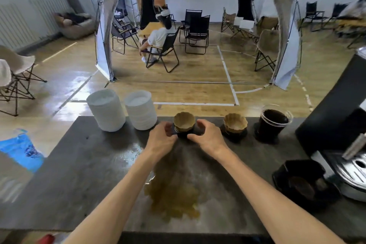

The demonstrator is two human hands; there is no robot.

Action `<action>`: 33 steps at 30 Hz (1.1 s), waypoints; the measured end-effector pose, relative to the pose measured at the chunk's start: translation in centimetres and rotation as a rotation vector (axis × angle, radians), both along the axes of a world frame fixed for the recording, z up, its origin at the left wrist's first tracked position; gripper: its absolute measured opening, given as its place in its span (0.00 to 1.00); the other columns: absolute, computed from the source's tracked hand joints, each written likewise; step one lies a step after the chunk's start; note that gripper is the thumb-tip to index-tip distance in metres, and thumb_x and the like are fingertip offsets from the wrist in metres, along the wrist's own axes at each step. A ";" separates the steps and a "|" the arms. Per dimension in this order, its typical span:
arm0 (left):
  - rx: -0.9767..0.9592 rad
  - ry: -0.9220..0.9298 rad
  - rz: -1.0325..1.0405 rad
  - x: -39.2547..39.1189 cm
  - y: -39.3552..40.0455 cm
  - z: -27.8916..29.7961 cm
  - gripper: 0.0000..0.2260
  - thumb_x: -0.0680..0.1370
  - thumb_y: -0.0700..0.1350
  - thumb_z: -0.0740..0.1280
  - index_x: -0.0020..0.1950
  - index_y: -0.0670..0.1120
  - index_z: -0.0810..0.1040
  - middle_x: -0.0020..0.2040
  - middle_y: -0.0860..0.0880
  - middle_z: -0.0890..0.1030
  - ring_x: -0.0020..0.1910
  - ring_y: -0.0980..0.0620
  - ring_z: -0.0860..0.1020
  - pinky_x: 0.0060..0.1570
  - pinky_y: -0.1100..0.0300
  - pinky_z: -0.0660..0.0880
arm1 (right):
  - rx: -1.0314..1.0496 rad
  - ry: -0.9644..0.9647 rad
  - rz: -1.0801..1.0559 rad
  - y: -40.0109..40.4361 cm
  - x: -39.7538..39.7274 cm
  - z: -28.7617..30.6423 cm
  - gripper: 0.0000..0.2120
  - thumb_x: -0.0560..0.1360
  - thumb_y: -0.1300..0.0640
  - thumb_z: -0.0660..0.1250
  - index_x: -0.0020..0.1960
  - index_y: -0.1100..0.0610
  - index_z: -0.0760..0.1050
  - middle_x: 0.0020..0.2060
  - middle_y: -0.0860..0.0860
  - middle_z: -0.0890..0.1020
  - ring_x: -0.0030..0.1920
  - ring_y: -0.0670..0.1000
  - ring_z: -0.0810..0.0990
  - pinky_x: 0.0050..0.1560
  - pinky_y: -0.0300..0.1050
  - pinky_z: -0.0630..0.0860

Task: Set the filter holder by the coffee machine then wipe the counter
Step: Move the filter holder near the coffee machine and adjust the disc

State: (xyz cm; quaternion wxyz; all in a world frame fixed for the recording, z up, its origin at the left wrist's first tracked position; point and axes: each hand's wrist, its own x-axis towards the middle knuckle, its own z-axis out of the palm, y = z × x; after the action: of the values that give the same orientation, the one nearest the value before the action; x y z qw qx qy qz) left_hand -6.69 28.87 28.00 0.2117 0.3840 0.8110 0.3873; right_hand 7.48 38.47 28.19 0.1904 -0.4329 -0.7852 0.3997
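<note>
1. While both arms reach forward over the counter (83,174), the left hand (161,137) and right hand (208,134) cup the filter holder (184,127) from either side; fingers curl round its dark base, a two-sided grip that would keep the paper-lined cone level.
2. The filter holder stands at the far middle of the counter, just right of two stacks of white paper filters (122,110); whether it is lifted or resting cannot be told.
3. A second filter holder (235,127) and a glass of dark coffee (274,123) stand in a row to its right, between it and the coffee machine (340,144) at the right edge.
4. A brown spill (174,198) spreads on the counter between the forearms, nearer the person; it is presumably why wiping follows.
5. A black tray (303,182) lies beside the machine's base; free counter near it seems the likely destination.
6. No cloth is visible; judged stage: first step begun, wiping not yet done.
</note>
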 end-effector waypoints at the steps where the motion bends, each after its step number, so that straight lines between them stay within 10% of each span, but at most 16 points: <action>1: 0.003 -0.001 -0.017 -0.2 0.4 -0.2 0.19 0.73 0.38 0.70 0.64 0.45 0.77 0.53 0.50 0.82 0.51 0.53 0.79 0.53 0.63 0.72 | -0.006 0.012 0.000 0.2 -0.4 -0.2 0.32 0.70 0.53 0.77 0.70 0.54 0.71 0.65 0.51 0.78 0.65 0.51 0.75 0.65 0.45 0.71; 13: 0.079 0.048 -0.164 0.0 0.5 -0.4 0.21 0.73 0.36 0.67 0.63 0.51 0.80 0.55 0.56 0.83 0.54 0.59 0.78 0.55 0.67 0.69 | 0.058 0.159 -0.083 -0.6 0.7 -1.1 0.26 0.68 0.55 0.78 0.65 0.50 0.75 0.53 0.42 0.81 0.54 0.41 0.77 0.51 0.24 0.67; 22: 0.066 0.024 -0.348 4.6 1.2 -1.2 0.19 0.74 0.34 0.66 0.60 0.51 0.82 0.48 0.59 0.83 0.44 0.79 0.74 0.45 0.84 0.66 | 0.036 0.068 -0.168 -1.1 7.4 -1.6 0.28 0.68 0.53 0.78 0.66 0.48 0.75 0.54 0.42 0.82 0.55 0.41 0.79 0.57 0.36 0.75; 33: 0.027 0.042 -0.255 3.5 0.2 -1.4 0.17 0.77 0.37 0.66 0.65 0.48 0.79 0.54 0.56 0.83 0.54 0.61 0.79 0.62 0.66 0.72 | 0.145 0.054 -0.232 -3.3 7.2 -1.2 0.36 0.73 0.51 0.73 0.77 0.55 0.62 0.73 0.51 0.69 0.71 0.50 0.68 0.72 0.47 0.66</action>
State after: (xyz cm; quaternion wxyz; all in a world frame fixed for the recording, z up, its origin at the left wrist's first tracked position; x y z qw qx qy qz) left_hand -3.15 29.03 26.61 0.2369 0.4948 0.7546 0.3599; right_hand 14.70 35.15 26.96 0.2873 -0.4949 -0.7513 0.3286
